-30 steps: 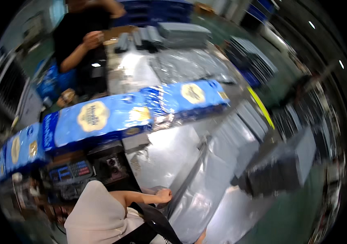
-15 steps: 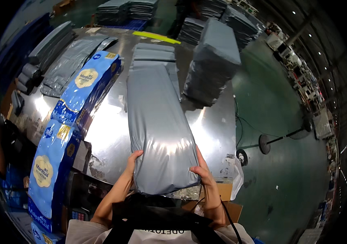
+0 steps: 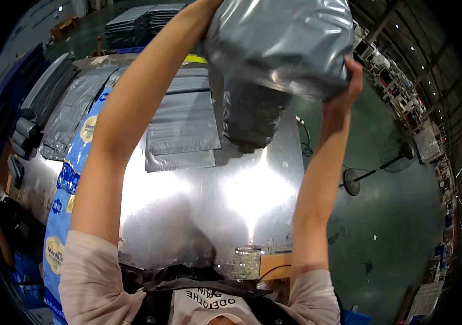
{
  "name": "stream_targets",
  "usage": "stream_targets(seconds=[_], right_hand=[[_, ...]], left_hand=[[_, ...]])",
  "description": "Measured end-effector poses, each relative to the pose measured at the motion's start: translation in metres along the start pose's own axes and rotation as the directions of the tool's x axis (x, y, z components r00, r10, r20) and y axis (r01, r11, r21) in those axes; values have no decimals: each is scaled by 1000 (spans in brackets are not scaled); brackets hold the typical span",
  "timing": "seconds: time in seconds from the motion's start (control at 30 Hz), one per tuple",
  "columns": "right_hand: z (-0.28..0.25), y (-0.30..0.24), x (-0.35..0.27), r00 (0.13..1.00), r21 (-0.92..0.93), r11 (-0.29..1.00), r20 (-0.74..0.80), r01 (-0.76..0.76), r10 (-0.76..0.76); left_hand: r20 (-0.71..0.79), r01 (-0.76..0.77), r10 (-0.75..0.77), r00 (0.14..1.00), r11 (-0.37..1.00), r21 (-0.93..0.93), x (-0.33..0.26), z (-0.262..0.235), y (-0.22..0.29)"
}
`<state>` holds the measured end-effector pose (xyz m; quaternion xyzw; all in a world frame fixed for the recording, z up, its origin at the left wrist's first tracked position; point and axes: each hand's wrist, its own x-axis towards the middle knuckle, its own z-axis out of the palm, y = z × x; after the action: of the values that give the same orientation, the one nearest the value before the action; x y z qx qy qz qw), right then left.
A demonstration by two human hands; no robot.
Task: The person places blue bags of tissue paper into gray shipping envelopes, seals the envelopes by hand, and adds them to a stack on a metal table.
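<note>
I hold a bulky grey plastic parcel [image 3: 282,43] up high, over the far right of the metal table. My right hand [image 3: 344,86] grips its lower right corner, fingers curled round the side. At the top edge of the picture, my left hand [image 3: 209,5] is against the parcel's left side; its fingers are hidden. Just below the raised parcel stands a stack of similar grey parcels [image 3: 255,116], partly covered by it. Flat grey mailing bags [image 3: 183,122] lie on the table left of that stack.
Blue tissue packs [image 3: 55,244] line the table's left side, partly behind my left arm. More grey plastic bags [image 3: 73,111] lie far left. The bare metal table [image 3: 182,211] reflects light. A standing fan [image 3: 399,157] is on the floor at right. Another person's arm [image 3: 0,233] shows at left.
The parcel has gone from lying on the table in front of me to being raised, far and right, above the stack. Both arms are now stretched out, and the flat bags beneath are uncovered.
</note>
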<state>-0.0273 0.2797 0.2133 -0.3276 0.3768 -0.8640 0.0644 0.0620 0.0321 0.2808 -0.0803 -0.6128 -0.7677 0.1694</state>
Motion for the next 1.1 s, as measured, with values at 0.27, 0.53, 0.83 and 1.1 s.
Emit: stream_targets(seconds=[0.27, 0.53, 0.83, 1.1], right_hand=[[-119, 106, 118, 964, -158, 951, -32, -265, 263], [-260, 128, -115, 857, -590, 669, -78, -452, 510], [-189, 64, -458, -119, -279, -306, -532, -910, 838], [-10, 194, -471, -31, -761, -57, -48, -646, 998]], left_hand=[[-250, 251, -207, 946, 955, 156, 68, -30, -149], [-485, 435, -82, 871, 586, 683, -254, -140, -270], [-799, 944, 547, 250, 47, 327, -707, -249, -147], [-991, 908, -90, 98, 415, 53, -904, -337, -129]])
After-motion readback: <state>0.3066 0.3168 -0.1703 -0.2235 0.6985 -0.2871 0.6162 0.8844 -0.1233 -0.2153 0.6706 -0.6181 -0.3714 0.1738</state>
